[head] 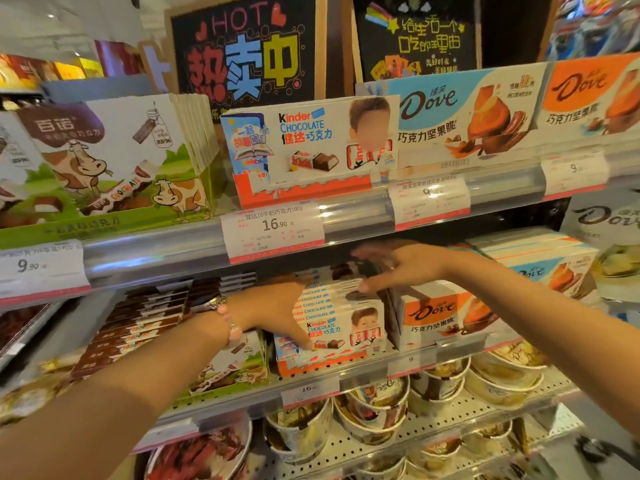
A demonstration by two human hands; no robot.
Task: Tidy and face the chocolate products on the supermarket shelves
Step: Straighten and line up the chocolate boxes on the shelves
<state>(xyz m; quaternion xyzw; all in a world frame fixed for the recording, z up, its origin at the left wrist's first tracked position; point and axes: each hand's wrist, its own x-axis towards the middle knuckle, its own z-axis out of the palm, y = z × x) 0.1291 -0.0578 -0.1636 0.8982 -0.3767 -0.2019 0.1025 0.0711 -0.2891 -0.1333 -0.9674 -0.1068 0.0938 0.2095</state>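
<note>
A row of white and orange Kinder Chocolate boxes [341, 325] stands face-forward on the middle shelf [367, 370]. My left hand [277, 313] lies against the left side of that row, fingers spread, thumb on the front box. My right hand [398, 268] reaches in from the right and rests flat on top of the row, fingers extended toward the back. Neither hand has lifted a box. More Kinder boxes [311, 150] stand on the upper shelf.
Orange Dove boxes [446, 317] sit right of the Kinder row, cow-print chocolate boxes [235, 368] and brown bars [138, 323] to its left. Blue Dove boxes [464, 116] fill the upper shelf. Round chocolate tubs [377, 407] crowd the lowest shelf. Price tags line the rails.
</note>
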